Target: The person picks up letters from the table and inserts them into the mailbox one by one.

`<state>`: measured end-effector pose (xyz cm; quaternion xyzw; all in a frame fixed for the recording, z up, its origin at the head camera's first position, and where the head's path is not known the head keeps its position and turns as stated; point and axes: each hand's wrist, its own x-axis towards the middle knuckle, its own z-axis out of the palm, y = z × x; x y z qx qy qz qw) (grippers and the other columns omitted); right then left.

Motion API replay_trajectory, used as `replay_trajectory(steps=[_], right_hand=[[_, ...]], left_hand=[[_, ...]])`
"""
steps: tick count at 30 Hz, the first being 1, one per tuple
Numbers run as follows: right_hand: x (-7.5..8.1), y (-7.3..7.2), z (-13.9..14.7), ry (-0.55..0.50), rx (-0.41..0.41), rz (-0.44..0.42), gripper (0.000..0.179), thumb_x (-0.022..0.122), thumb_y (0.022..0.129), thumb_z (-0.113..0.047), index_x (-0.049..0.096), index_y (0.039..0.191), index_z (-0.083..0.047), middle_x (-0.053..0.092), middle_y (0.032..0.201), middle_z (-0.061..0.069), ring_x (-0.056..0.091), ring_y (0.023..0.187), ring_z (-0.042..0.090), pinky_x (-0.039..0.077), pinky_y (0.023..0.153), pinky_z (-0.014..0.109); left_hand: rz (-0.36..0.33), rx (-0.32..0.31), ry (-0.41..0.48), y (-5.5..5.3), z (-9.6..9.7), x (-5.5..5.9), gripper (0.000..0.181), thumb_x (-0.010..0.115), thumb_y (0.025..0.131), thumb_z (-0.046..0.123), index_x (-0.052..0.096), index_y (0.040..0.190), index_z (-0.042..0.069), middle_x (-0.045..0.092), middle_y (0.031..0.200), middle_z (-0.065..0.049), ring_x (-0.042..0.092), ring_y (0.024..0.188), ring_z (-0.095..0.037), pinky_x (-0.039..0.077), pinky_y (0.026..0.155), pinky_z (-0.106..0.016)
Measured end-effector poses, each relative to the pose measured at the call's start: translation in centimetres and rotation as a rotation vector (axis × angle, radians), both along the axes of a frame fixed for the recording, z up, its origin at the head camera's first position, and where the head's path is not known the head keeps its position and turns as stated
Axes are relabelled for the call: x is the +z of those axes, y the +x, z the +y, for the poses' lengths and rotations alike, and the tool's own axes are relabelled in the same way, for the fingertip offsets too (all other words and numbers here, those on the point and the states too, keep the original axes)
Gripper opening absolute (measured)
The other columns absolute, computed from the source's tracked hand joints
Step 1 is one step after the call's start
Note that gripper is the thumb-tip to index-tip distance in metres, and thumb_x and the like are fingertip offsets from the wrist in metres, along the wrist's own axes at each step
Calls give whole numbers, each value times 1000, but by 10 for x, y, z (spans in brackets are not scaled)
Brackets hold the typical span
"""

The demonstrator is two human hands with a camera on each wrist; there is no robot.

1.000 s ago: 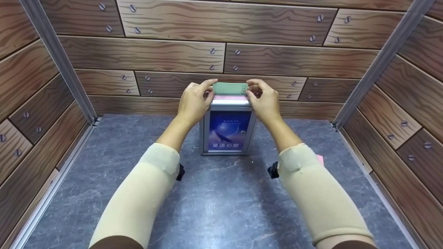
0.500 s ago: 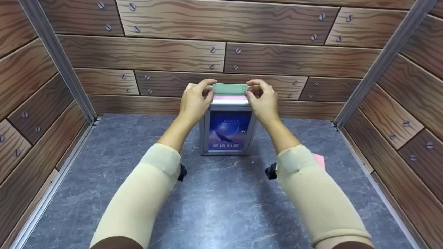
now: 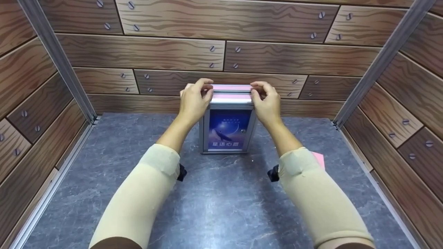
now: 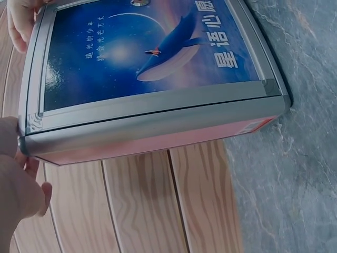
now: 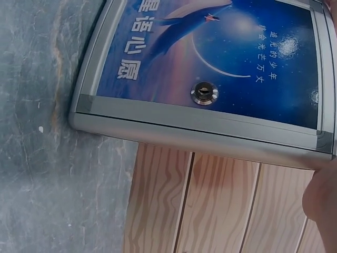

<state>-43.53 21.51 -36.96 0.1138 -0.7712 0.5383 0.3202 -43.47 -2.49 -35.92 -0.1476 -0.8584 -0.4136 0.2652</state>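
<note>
A silver-framed suggestion box [image 3: 226, 129] stands upright near the back wall, its blue front printed with a whale and white characters. Across its pink top runs a narrow dark slot [image 3: 232, 91]. My left hand [image 3: 195, 98] is at the top left edge, fingers loosely bent, with nothing visible held. At the top right edge my right hand [image 3: 266, 100] mirrors it, thumb and fingers apart. In the left wrist view the left hand [image 4: 18, 192] is by the box's upper corner; the right wrist view shows a round key lock [image 5: 204, 93]. No green slip is visible.
A pink paper [image 3: 318, 159] lies on the grey marbled floor [image 3: 214, 200], partly hidden by the right sleeve. Wood-patterned walls [image 3: 166, 55] with metal corner posts [image 3: 52, 62] enclose the space. A black wrist camera [image 3: 273, 173] sits under the right forearm.
The green slip held between both hands above the slot sank slightly, then vanished from view, leaving the slot and pink top exposed. My right hand shifted slightly right; the box stays put.
</note>
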Motion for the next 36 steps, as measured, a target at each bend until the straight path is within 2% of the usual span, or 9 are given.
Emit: replay_trajectory(steps=[4,8,14,16,20,26,30,34,36], right_hand=[[-8,3,7,-81,0,57,22,64,98,4,70,119,6,71,97,8,64,88,10,53,79,17],[-17,5,20,-153,-22,72,24,63,97,5,64,121,8,62,92,-7,59,86,8,50,78,19],[-36,6,48,-284,-122,34,21,63,96,8,63,117,7,57,90,-9,55,85,6,46,80,20],[-45,7,56,-338,-144,21,21,62,95,11,63,115,7,56,90,-9,54,84,5,45,79,20],[-67,11,72,-395,-173,5,20,61,94,13,63,113,9,56,89,-8,53,84,3,44,80,19],[-108,26,89,-400,-187,-90,18,60,95,14,63,112,8,54,91,-8,51,83,1,43,78,15],[-130,39,104,-334,-203,-179,23,62,95,12,61,118,12,56,93,-9,52,83,0,44,78,13],[-142,48,124,-264,-187,-284,27,63,98,9,59,124,13,59,98,-4,52,86,-1,45,79,12],[-146,52,137,-203,-195,-335,27,62,98,7,59,125,11,60,102,2,52,88,-1,44,81,12]], left_hand=[[31,6,29,1,0,-3,23,63,107,17,71,127,10,83,120,-3,69,116,-30,43,107,-52],[85,44,72,6,1,-6,22,60,104,14,71,123,10,79,121,-7,65,117,-32,43,104,-51],[196,126,150,21,9,-18,21,62,97,10,69,117,9,65,124,-13,59,116,-34,41,100,-50],[228,130,153,27,14,-24,23,62,95,9,67,117,9,63,123,-13,57,114,-33,41,99,-49],[273,100,143,42,25,-35,26,62,93,7,62,120,8,63,123,-12,56,112,-31,43,98,-47],[303,79,151,66,45,-60,27,63,91,4,60,118,8,63,119,-11,56,108,-29,44,97,-45],[284,39,193,81,61,-77,27,63,89,-1,61,115,6,62,117,-13,57,108,-30,47,101,-44],[155,-38,327,100,77,-90,29,61,89,-5,60,116,4,60,119,-14,60,111,-32,54,103,-41],[83,-73,401,109,86,-94,30,60,89,-6,58,118,3,59,120,-14,62,110,-30,58,100,-41]])
